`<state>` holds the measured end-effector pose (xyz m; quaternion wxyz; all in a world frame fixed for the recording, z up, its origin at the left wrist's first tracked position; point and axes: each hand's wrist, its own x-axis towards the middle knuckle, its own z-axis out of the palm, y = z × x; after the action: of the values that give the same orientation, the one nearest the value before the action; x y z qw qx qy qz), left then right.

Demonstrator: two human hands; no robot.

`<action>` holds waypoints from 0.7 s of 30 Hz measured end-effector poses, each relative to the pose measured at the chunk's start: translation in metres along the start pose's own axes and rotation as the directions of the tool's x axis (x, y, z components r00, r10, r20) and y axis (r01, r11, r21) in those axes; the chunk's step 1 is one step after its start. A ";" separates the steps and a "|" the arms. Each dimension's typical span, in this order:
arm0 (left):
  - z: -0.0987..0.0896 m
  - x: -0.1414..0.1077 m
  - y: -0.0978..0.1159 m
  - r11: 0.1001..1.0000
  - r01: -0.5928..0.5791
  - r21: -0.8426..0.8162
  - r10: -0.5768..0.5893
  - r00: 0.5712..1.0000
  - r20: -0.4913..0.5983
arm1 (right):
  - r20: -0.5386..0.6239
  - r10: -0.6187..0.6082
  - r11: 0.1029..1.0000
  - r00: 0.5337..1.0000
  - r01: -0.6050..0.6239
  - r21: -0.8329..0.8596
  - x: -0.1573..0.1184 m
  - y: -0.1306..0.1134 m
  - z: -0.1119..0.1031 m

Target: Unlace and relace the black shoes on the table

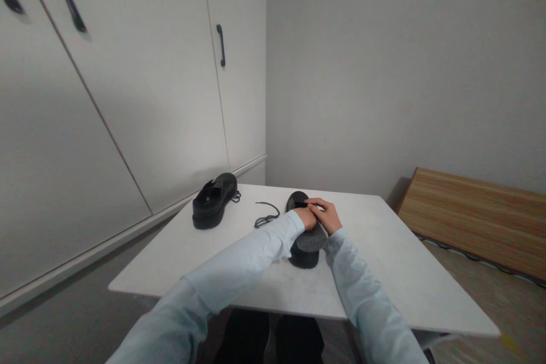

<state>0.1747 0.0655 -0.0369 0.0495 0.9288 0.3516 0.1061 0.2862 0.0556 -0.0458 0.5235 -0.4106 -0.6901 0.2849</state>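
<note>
A black shoe (pixel 304 259) lies on the white table in front of me, its heel toward me. A grey insole (pixel 313 239) shows at the shoe's opening, its rounded heel end lying over the back of the shoe. My left hand (pixel 306 218) is closed at the insole's middle, fingers mostly hidden. My right hand (pixel 326 215) bends over from the right, its fingers curled beside the left hand and gripping the insole's edge. The insole's front end is hidden by the hands and the shoe.
Another black shoe (pixel 214 200) stands at the table's back left, its lace trailing. A loose dark shoelace (pixel 267 219) lies beside the near shoe. The white table (pixel 375 273) stands by white cabinets (pixel 162 68). A wooden board (pixel 473 216) leans at the right wall.
</note>
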 end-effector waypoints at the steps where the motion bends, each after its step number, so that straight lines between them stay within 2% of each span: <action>1: 0.000 0.001 0.000 1.000 0.016 0.003 -0.016 1.000 0.014 | 0.004 -0.001 1.000 1.000 0.001 0.005 0.000 0.000 0.000; 6: -0.001 0.003 -0.002 0.996 0.089 0.013 -0.090 0.993 0.080 | 0.002 0.020 1.000 1.000 -0.020 0.018 0.000 -0.001 0.001; 11: -0.004 0.006 -0.002 0.993 0.114 -0.005 -0.113 0.987 0.118 | -0.005 0.007 1.000 1.000 -0.007 0.027 0.000 -0.001 0.001; 21: -0.012 0.001 0.001 0.997 0.072 0.012 -0.073 0.979 0.191 | -0.014 -0.004 0.999 1.000 0.004 0.034 0.000 0.000 0.001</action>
<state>0.1731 0.0658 -0.0251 0.0847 0.9214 0.3789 0.0134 0.2855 0.0558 -0.0458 0.5357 -0.4022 -0.6824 0.2926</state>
